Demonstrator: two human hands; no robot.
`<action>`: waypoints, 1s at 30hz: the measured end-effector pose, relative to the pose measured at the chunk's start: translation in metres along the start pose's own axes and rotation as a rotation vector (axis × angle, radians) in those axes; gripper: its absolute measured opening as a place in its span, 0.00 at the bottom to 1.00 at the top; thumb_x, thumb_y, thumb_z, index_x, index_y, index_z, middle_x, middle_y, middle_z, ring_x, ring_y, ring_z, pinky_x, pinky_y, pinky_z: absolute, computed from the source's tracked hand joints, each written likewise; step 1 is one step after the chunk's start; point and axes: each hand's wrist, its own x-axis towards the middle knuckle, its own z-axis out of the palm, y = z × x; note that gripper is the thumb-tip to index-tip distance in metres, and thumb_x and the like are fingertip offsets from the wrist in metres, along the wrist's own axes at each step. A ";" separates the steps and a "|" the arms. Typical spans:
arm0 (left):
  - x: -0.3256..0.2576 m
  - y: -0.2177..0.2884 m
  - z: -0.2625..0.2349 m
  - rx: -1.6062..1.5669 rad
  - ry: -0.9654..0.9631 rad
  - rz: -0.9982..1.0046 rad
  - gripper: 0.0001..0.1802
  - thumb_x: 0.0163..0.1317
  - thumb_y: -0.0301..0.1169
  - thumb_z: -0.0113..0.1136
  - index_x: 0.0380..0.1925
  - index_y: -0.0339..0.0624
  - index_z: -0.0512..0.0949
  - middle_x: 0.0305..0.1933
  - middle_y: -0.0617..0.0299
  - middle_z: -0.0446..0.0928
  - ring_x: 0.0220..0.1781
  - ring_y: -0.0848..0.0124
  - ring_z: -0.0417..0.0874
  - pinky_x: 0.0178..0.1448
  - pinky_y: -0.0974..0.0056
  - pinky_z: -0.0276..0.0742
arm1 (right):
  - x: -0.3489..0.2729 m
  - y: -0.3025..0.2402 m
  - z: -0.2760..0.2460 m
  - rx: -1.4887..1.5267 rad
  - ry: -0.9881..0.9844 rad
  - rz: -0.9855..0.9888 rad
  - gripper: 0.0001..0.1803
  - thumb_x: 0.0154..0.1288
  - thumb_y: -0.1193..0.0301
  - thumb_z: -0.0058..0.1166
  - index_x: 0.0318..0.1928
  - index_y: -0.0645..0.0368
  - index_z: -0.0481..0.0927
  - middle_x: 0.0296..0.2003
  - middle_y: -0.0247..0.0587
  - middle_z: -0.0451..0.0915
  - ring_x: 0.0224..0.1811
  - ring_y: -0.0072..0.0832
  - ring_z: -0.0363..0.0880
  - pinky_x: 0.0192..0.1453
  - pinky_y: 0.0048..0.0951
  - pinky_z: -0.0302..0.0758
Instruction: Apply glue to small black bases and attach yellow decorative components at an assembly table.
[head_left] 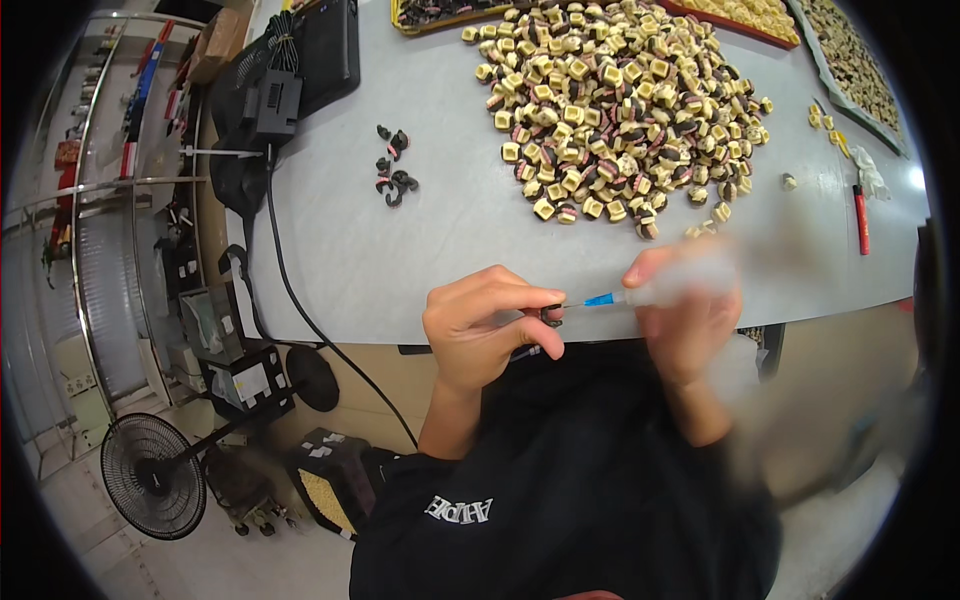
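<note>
Just past the table's near edge, my left hand [488, 322] pinches a small black curved piece [551, 316] between thumb and fingers. My right hand [688, 318] grips a translucent squeeze bottle [672, 281] with a blue needle tip [599, 300]. The thin needle points left and reaches the black piece, or very near it; contact is too fine to make out. A blur covers part of the bottle and right hand. Beyond the hands lies a big pile of small cream, black and pink pieces [620, 110]. Several loose black pieces [397, 180] lie to its left.
A yellow-edged tray of dark pieces [415, 26], a red tray of cream pieces [750, 16] and a larger tray [868, 110] line the far side. A red marker [861, 220] lies right. A black cable [277, 255] runs down left, near a standing fan [153, 476].
</note>
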 end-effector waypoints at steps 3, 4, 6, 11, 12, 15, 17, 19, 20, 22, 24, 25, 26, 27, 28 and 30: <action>-0.002 0.003 0.001 0.012 0.001 -0.002 0.15 0.36 0.18 0.70 0.29 0.32 0.81 0.23 0.57 0.79 0.24 0.72 0.79 0.27 0.72 0.74 | 0.002 0.003 -0.007 -0.060 0.024 -0.089 0.19 0.68 0.57 0.44 0.40 0.61 0.59 0.30 0.55 0.79 0.16 0.16 0.65 0.20 0.15 0.65; -0.003 0.003 0.000 0.060 0.014 -0.021 0.14 0.37 0.16 0.69 0.29 0.31 0.81 0.23 0.56 0.78 0.24 0.71 0.80 0.28 0.72 0.74 | 0.001 0.006 -0.007 0.042 0.041 -0.065 0.18 0.68 0.58 0.45 0.41 0.62 0.61 0.32 0.53 0.78 0.21 0.17 0.68 0.24 0.17 0.67; -0.005 -0.001 -0.002 0.006 0.027 -0.023 0.14 0.37 0.14 0.67 0.29 0.30 0.81 0.23 0.55 0.78 0.24 0.71 0.80 0.29 0.71 0.75 | 0.000 0.003 -0.008 0.217 0.068 -0.006 0.17 0.67 0.61 0.46 0.43 0.63 0.66 0.37 0.49 0.76 0.32 0.21 0.73 0.32 0.21 0.71; -0.012 -0.002 0.002 -0.077 0.083 -0.029 0.11 0.41 0.17 0.69 0.28 0.30 0.79 0.23 0.56 0.75 0.22 0.71 0.78 0.27 0.71 0.75 | 0.010 -0.026 -0.025 0.021 0.189 -0.235 0.15 0.64 0.66 0.52 0.45 0.62 0.66 0.43 0.47 0.73 0.34 0.26 0.74 0.35 0.23 0.72; -0.011 -0.001 0.002 -0.087 0.075 -0.015 0.11 0.41 0.17 0.69 0.28 0.30 0.79 0.23 0.56 0.75 0.22 0.71 0.78 0.27 0.71 0.75 | 0.012 -0.035 -0.038 -0.297 0.238 -0.280 0.14 0.62 0.73 0.52 0.45 0.62 0.65 0.45 0.50 0.73 0.36 0.26 0.75 0.41 0.24 0.73; -0.010 0.002 0.002 -0.053 0.066 -0.025 0.11 0.42 0.13 0.63 0.29 0.30 0.79 0.23 0.57 0.75 0.22 0.71 0.78 0.28 0.70 0.76 | 0.015 -0.048 -0.069 -0.683 0.384 -0.318 0.15 0.59 0.81 0.52 0.45 0.62 0.64 0.46 0.51 0.74 0.39 0.27 0.77 0.47 0.26 0.73; -0.008 0.003 0.003 -0.061 0.057 -0.020 0.11 0.42 0.12 0.62 0.29 0.30 0.79 0.24 0.57 0.75 0.23 0.71 0.78 0.29 0.70 0.76 | 0.013 -0.052 -0.086 -0.801 0.560 -0.287 0.15 0.57 0.83 0.53 0.44 0.63 0.66 0.45 0.48 0.74 0.42 0.28 0.76 0.49 0.27 0.73; -0.008 0.003 0.003 -0.046 0.070 -0.016 0.11 0.43 0.11 0.59 0.30 0.30 0.79 0.24 0.57 0.75 0.23 0.71 0.78 0.30 0.70 0.76 | 0.018 -0.059 -0.096 -0.868 0.591 -0.223 0.15 0.56 0.83 0.55 0.43 0.63 0.67 0.44 0.47 0.75 0.43 0.28 0.76 0.49 0.27 0.73; -0.008 0.002 0.003 -0.059 0.056 -0.019 0.11 0.43 0.11 0.59 0.30 0.30 0.79 0.24 0.57 0.75 0.23 0.71 0.78 0.30 0.70 0.76 | 0.022 -0.063 -0.102 -0.918 0.610 -0.158 0.15 0.55 0.83 0.56 0.42 0.63 0.68 0.44 0.46 0.75 0.43 0.28 0.76 0.49 0.27 0.73; -0.008 0.001 0.002 -0.038 0.061 -0.019 0.11 0.43 0.12 0.59 0.30 0.30 0.79 0.24 0.57 0.75 0.24 0.71 0.78 0.30 0.70 0.76 | 0.025 -0.064 -0.112 -0.975 0.644 -0.093 0.15 0.54 0.82 0.57 0.42 0.64 0.69 0.44 0.45 0.75 0.44 0.27 0.76 0.49 0.27 0.72; -0.007 -0.001 0.003 -0.037 0.052 -0.019 0.11 0.43 0.12 0.59 0.30 0.30 0.79 0.24 0.57 0.75 0.24 0.71 0.78 0.30 0.70 0.76 | 0.027 -0.056 -0.120 -0.911 0.689 -0.158 0.14 0.53 0.82 0.58 0.41 0.65 0.70 0.43 0.43 0.75 0.43 0.27 0.77 0.48 0.27 0.73; -0.008 -0.002 0.002 -0.027 0.060 -0.015 0.11 0.43 0.12 0.59 0.29 0.30 0.79 0.24 0.57 0.75 0.24 0.71 0.78 0.30 0.70 0.76 | 0.027 -0.055 -0.120 -0.874 0.703 -0.190 0.14 0.53 0.81 0.59 0.40 0.65 0.71 0.43 0.42 0.76 0.42 0.27 0.77 0.48 0.27 0.73; -0.008 -0.002 0.002 -0.016 0.069 -0.011 0.11 0.43 0.11 0.59 0.29 0.30 0.79 0.24 0.57 0.75 0.24 0.71 0.78 0.30 0.70 0.76 | 0.025 -0.056 -0.119 -0.878 0.708 -0.191 0.14 0.53 0.81 0.59 0.40 0.65 0.71 0.43 0.42 0.76 0.42 0.27 0.77 0.48 0.27 0.73; -0.008 -0.003 0.002 -0.003 0.079 -0.006 0.11 0.43 0.11 0.59 0.29 0.30 0.79 0.24 0.57 0.75 0.25 0.71 0.77 0.30 0.70 0.76 | 0.023 -0.056 -0.117 -0.995 0.694 -0.325 0.14 0.54 0.80 0.58 0.41 0.64 0.72 0.43 0.42 0.75 0.43 0.28 0.76 0.48 0.27 0.72; -0.008 -0.002 0.003 -0.005 0.077 -0.005 0.11 0.43 0.11 0.59 0.29 0.30 0.79 0.24 0.57 0.75 0.25 0.71 0.77 0.30 0.70 0.76 | 0.022 -0.057 -0.114 -1.109 0.675 -0.460 0.14 0.55 0.79 0.57 0.43 0.63 0.73 0.42 0.43 0.74 0.43 0.29 0.75 0.48 0.27 0.72; -0.008 -0.001 0.003 -0.002 0.076 0.000 0.11 0.42 0.11 0.59 0.29 0.30 0.79 0.25 0.57 0.75 0.25 0.71 0.77 0.30 0.70 0.75 | 0.023 -0.055 -0.106 -1.215 0.649 -0.596 0.14 0.55 0.78 0.56 0.44 0.62 0.73 0.42 0.43 0.74 0.43 0.30 0.74 0.48 0.27 0.71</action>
